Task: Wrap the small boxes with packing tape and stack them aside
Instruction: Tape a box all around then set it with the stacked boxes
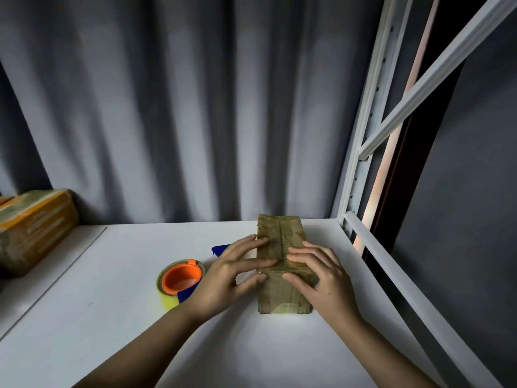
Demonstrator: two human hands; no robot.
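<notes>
A small brown box, glossy with tape, lies lengthwise on the white table right of centre. My left hand lies flat with straight fingers pressing on the box's top from the left side. My right hand presses on the top from the right, fingers straight and spread, thumb at the near part of the top. A roll of yellowish packing tape on an orange and blue dispenser sits on the table just left of my left hand.
Several taped brown boxes are piled at the far left of the table. A grey curtain hangs behind. A white metal shelf frame rises at the table's right edge. A blue part shows behind my left hand.
</notes>
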